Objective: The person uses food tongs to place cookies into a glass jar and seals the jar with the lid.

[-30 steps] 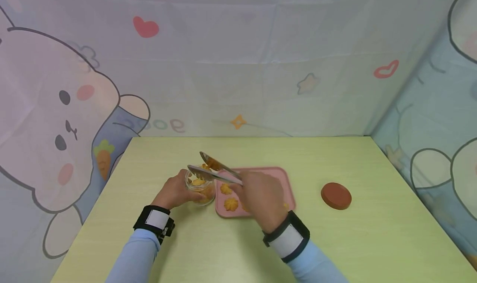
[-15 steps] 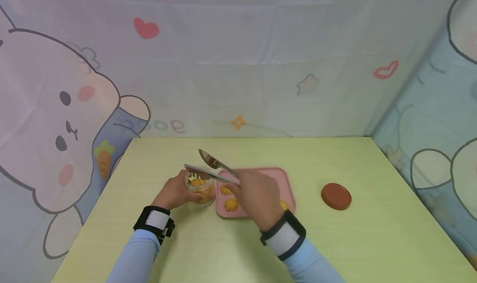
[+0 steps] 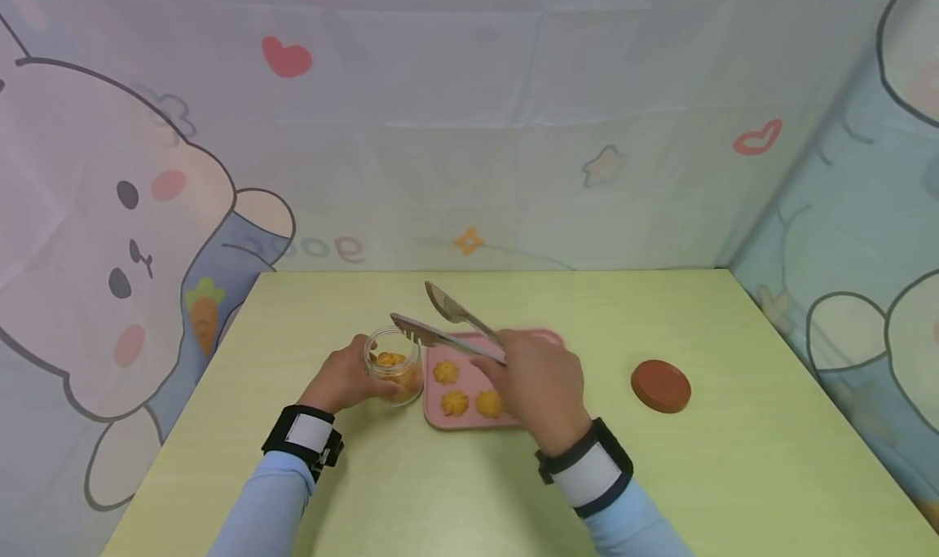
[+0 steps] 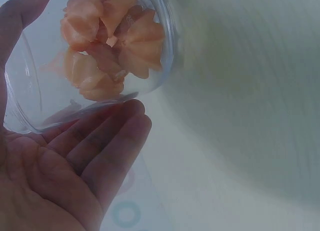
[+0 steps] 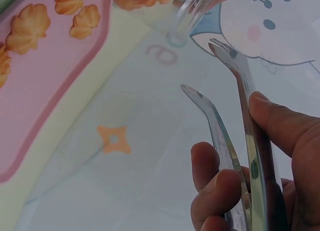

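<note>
A clear glass jar (image 3: pixel 402 377) with several flower-shaped cookies (image 4: pixel 115 51) in it stands at the left of the pink tray. My left hand (image 3: pixel 350 375) holds it, thumb on one side and fingers on the other. My right hand (image 3: pixel 539 386) grips metal serving tongs (image 3: pixel 455 337), whose arms stand apart with nothing between their tips. One tip is a fork, the other a spoon-like blade. The tongs hang above the pink tray (image 3: pixel 434 418), just right of the jar's mouth. Several cookies (image 3: pixel 455 403) lie on the tray; my right hand hides its right part.
A round brown lid (image 3: pixel 661 386) lies on the pale yellow table (image 3: pixel 741 459), right of the tray. A printed cloth (image 3: pixel 469 133) hangs behind the table's back edge, and more of it covers both sides.
The tongs have let go of a cookie, which was between their tips over the jar. My right hand has then moved right with them. My left hand stays on the jar.
</note>
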The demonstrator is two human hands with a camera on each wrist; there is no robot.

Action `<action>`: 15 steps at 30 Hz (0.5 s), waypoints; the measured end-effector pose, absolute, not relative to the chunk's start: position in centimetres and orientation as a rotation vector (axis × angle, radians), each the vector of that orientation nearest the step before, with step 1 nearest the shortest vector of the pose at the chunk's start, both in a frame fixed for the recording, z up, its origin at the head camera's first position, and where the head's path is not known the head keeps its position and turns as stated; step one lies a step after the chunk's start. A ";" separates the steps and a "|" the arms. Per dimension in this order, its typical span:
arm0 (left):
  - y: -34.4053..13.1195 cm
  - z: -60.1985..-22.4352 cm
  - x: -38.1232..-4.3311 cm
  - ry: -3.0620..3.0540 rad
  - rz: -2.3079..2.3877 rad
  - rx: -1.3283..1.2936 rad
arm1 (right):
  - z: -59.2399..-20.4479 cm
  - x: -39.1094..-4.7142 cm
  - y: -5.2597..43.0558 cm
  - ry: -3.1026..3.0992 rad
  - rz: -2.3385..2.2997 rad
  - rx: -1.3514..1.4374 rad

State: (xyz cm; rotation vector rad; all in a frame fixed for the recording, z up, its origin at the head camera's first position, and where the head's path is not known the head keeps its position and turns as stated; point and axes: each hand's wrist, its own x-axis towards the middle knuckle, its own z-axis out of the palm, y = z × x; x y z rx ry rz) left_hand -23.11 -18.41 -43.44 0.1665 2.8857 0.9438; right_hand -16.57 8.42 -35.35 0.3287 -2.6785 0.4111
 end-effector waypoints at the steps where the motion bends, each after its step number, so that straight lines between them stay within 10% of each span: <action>1: -18.4 -43.4 -23.1 2.889 0.942 0.168 | -35.4 -16.6 8.7 -2.686 0.415 0.314; 15: -18.4 -43.6 -23.1 2.896 0.941 0.178 | -37.2 -15.9 12.5 -2.732 0.450 0.172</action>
